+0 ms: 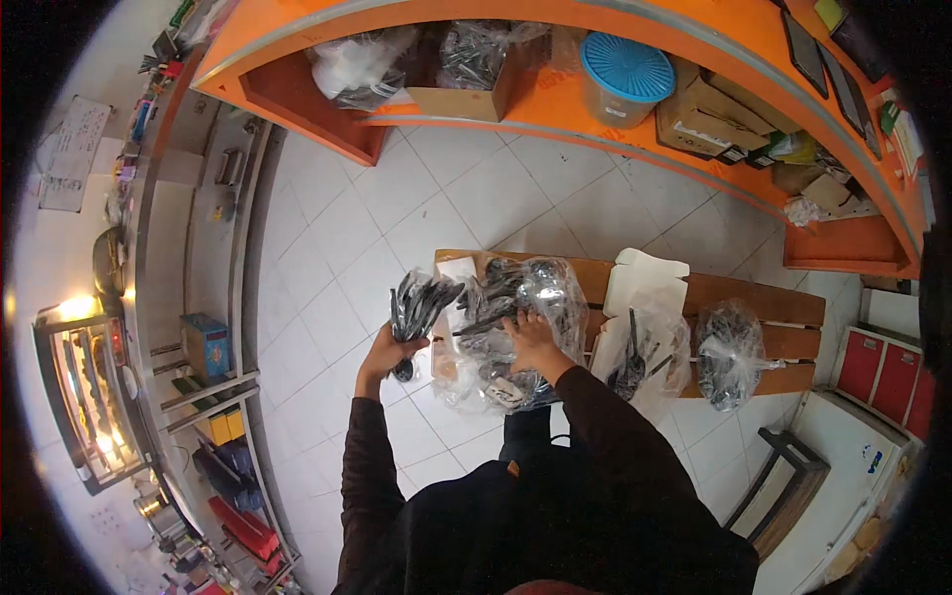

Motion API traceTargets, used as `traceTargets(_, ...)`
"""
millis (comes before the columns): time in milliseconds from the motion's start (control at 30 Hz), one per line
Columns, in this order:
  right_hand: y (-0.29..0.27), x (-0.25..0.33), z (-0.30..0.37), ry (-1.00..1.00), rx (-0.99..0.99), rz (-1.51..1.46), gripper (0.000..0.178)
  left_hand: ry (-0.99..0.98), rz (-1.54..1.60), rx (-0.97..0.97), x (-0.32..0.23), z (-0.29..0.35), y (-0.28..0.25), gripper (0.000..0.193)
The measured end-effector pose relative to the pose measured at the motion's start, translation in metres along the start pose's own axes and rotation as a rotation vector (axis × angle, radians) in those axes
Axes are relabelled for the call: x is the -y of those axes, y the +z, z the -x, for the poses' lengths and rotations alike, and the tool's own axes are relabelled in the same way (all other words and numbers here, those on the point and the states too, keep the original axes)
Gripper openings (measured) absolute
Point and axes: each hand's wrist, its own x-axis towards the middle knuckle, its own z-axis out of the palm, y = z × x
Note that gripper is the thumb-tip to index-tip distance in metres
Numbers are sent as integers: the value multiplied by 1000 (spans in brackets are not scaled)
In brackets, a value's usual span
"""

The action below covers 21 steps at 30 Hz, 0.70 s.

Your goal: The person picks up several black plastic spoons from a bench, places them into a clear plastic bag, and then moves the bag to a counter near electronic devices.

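Observation:
Off the left end of a slatted wooden bench [769, 293], my left hand [385, 353] is closed around a bundle of black plastic cutlery [420, 305]. A dark rounded spoon end pokes out below that fist. My right hand [533, 340] rests with fingers spread over a large clear plastic bag [560, 297] on the bench. More black cutlery [504, 283] lies in and around this bag, partly hidden by the shiny film. Right of my right forearm sits a second clear bag [666, 342] with a few black utensils, and beyond it a rounded bag of black pieces [729, 352].
An opened white carton [645, 281] lies on the bench's far side. Ahead stands an orange shelf unit [476, 119] with boxes and a blue-lidded tub [625, 74]. Metal shelving [203, 397] runs along the left. A dark-framed object [778, 491] stands at lower right.

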Motion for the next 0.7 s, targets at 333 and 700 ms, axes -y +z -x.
traceTargets(333,-57,-6,7,-391,213,-590,119,59,324,-195,35,61,35,22)
traceTargets(700,-80,72,-10,-644,-684,-674,27,256,705,-433,21,89,72,31)
